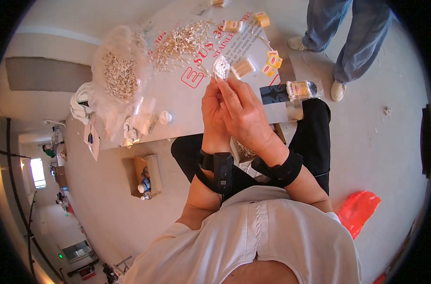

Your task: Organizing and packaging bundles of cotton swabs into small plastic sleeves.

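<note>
Both my hands meet over the near part of the table and grip one bundle of cotton swabs (220, 67), its white tips pointing away from me. My left hand (212, 112) is closed around the lower part of the bundle. Against it presses my right hand (245, 110), its fingers bent over the bundle and hiding the sticks. Just right of the bundle lies a flat clear pack of swabs (243, 68). Beyond my hands spreads a loose heap of cotton swabs (184, 41).
A large clear bag of swabs (118, 75) stands on the table's left. Yellow cards (272, 61) lie at the right, near a filled swab pack (299, 89). An open carton (143, 176) and a red plastic bag (359, 212) are on the floor. Another person's legs (362, 42) stand at far right.
</note>
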The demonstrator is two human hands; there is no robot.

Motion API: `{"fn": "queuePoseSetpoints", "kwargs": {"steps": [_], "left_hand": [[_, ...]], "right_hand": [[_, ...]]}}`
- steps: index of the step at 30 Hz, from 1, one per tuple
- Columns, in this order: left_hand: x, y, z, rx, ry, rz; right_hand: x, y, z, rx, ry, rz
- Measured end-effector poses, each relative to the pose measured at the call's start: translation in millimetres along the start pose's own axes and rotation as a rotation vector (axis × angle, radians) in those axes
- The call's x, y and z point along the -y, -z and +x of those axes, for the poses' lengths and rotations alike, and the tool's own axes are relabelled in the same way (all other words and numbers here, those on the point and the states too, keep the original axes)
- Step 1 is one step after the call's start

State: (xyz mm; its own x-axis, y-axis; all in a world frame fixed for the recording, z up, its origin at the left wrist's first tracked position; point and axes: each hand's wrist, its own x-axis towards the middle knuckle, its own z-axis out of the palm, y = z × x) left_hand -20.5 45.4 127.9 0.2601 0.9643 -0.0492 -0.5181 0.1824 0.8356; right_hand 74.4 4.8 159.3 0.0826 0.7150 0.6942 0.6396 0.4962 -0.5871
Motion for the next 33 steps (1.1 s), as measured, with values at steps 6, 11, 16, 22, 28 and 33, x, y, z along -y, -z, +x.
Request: {"fn": "queuePoseSetpoints", "kwargs": {"steps": [6, 11, 16, 22, 28, 33], "left_hand": [[-4.4, 3.8, 3.9, -0.012, -0.003, 0.087], [-5.6, -5.6, -5.7, -0.004, -0.136, 0.364], [-4.2, -8.5, -8.1, -0.022, -0.211, 0.435], [-6.5, -3.7, -7.8, 0.058, -0.301, 0.701], [-13.2, -19.5, -11.5, 0.037, -0.257, 0.718], [-8.2, -16.9, -13.7, 0.025, -0.224, 0.625]], "right_hand": [[7.5, 4.6, -2.0, -0.044, -0.070, 0.129], [4.1, 2.8, -7.5, -0.106, -0.063, 0.225], [1.9, 3.5, -8.7, -0.115, -0.059, 0.259], [-0.6, 5.4, -5.9, -0.146, -0.055, 0.280], [0.3, 7.5, -5.6, -0.144, -0.088, 0.308], [0.6, 7.8, -6.1, -0.153, -0.125, 0.388]]}}
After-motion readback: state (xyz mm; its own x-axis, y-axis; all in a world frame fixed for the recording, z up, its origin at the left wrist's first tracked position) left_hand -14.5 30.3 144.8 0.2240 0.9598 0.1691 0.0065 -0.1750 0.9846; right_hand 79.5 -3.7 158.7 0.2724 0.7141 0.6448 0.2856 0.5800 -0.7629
